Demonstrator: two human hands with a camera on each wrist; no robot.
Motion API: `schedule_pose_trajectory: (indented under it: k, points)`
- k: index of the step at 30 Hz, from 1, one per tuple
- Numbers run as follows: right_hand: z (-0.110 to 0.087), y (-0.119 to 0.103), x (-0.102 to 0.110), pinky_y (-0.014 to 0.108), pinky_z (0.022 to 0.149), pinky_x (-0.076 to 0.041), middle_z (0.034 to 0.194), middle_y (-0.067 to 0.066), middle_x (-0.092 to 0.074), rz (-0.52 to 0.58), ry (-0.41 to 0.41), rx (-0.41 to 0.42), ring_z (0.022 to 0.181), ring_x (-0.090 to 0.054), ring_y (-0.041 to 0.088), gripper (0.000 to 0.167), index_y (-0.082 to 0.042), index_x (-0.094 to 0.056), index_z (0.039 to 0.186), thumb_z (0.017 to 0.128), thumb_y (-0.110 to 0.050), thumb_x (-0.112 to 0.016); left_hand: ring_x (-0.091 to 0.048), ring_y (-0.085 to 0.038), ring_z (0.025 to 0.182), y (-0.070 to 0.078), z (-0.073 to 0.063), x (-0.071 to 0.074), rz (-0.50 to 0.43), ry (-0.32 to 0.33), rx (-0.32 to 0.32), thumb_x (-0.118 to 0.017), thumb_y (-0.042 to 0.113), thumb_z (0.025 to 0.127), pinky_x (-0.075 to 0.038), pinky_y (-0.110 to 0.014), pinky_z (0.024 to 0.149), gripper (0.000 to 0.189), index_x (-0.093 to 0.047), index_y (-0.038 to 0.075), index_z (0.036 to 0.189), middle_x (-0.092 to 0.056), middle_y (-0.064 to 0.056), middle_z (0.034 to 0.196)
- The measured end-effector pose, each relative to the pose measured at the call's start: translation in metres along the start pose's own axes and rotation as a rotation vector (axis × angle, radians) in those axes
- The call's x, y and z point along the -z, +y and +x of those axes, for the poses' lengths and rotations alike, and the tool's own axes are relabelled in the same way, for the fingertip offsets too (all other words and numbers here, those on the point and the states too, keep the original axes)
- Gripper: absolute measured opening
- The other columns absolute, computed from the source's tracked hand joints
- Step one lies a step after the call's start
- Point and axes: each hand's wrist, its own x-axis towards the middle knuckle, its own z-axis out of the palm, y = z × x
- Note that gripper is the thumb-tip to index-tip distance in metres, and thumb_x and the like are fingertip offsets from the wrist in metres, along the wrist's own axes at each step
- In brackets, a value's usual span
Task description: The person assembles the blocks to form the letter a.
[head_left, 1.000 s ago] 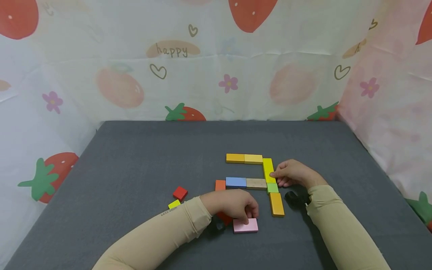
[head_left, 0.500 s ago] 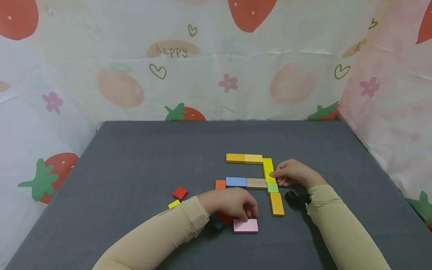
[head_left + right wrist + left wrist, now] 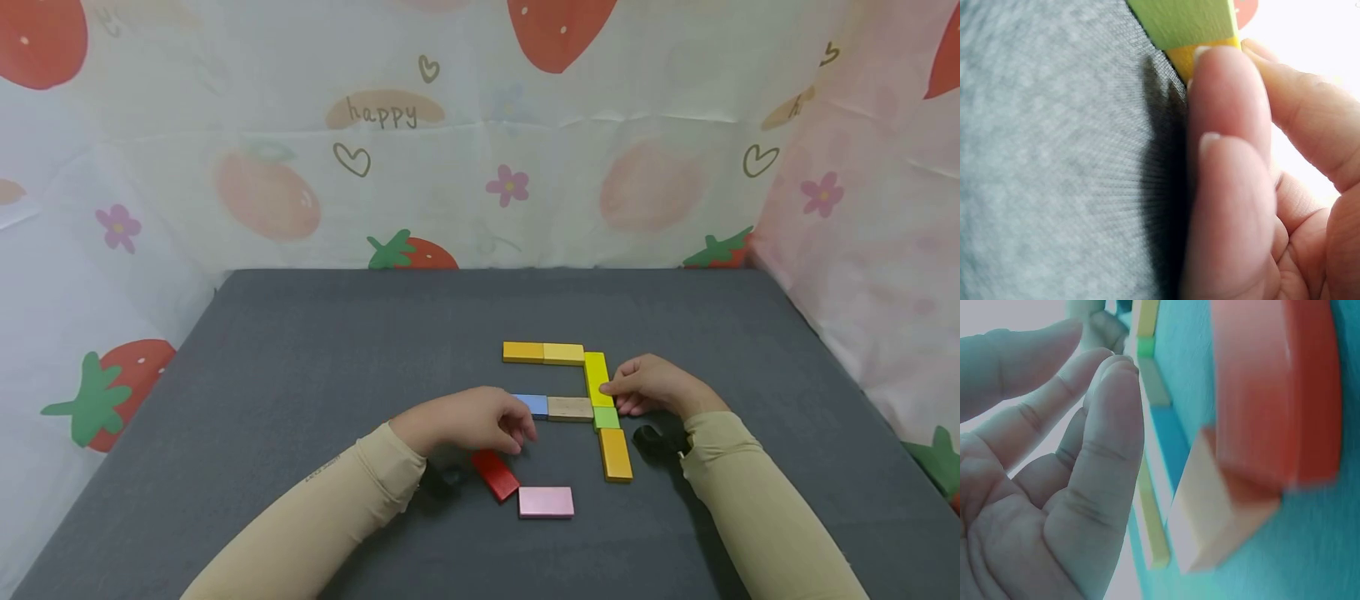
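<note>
My left hand (image 3: 468, 417) hovers over the left end of the blue block (image 3: 534, 406), its fingers loosely bent and holding nothing. In the left wrist view a red block (image 3: 1260, 394) looms blurred beside those fingers. A red block (image 3: 495, 477) lies slanted just below the hand, one corner close to a flat pink block (image 3: 546, 502). My right hand (image 3: 660, 387) rests beside the long yellow block (image 3: 596, 371), thumb on its top and fingertips along its right side. The orange block under the left hand is hidden in the head view.
Two yellow blocks (image 3: 543, 353) form the far row. A wooden block (image 3: 570, 409) joins the blue one to a green block (image 3: 606, 418), with an amber block (image 3: 616, 456) below it. All lie on the dark grey table (image 3: 337, 333), with a printed cloth (image 3: 465, 192) behind.
My left hand has let go of the pink block and moved up and left, now covering the orange block. Its arm hides the small red and yellow blocks. The right hand stays put.
</note>
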Motion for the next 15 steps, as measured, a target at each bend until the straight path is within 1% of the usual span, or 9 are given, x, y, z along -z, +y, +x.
schedule_pose_trajectory:
  k: [4,7,11,15]
  points:
    - [0.0,-0.001,0.0,0.02,0.056,-0.051,0.059,-0.003,-0.062,-0.005,0.002,0.001,0.052,-0.057,0.006,0.023,-0.009,-0.068,0.076,0.089,-0.029,-0.071,-0.057,-0.013,0.08,-0.007,-0.012,0.01,-0.052,0.046,0.046,-0.067,0.01,0.091,-0.049,-0.025,0.07,0.018,-0.07,0.012,0.108,-0.064,0.003,0.086]
    - [-0.001,-0.002,-0.001,0.02,0.056,-0.051,0.06,-0.003,-0.061,-0.005,0.0,-0.003,0.052,-0.057,0.006,0.023,-0.009,-0.068,0.077,0.089,-0.029,-0.071,-0.058,-0.013,0.081,-0.014,-0.02,0.016,-0.08,0.08,0.058,-0.067,0.011,0.091,-0.05,-0.026,0.073,0.018,-0.069,0.011,0.108,-0.065,0.003,0.087]
    - [-0.001,-0.002,0.0,0.019,0.056,-0.051,0.06,-0.003,-0.061,-0.003,-0.001,-0.013,0.052,-0.057,0.006,0.023,-0.009,-0.068,0.078,0.089,-0.028,-0.071,-0.059,-0.012,0.084,-0.026,-0.031,0.022,-0.077,0.124,0.072,-0.068,0.012,0.091,-0.051,-0.026,0.079,0.017,-0.069,0.012,0.107,-0.066,0.003,0.089]
    - [0.0,-0.001,0.0,0.019,0.056,-0.051,0.06,-0.003,-0.062,-0.004,-0.001,-0.019,0.052,-0.057,0.006,0.023,-0.009,-0.068,0.078,0.089,-0.029,-0.071,-0.058,-0.013,0.085,-0.039,-0.043,0.026,-0.071,0.163,0.125,-0.069,0.013,0.09,-0.051,-0.026,0.079,0.017,-0.07,0.012,0.107,-0.065,0.002,0.091]
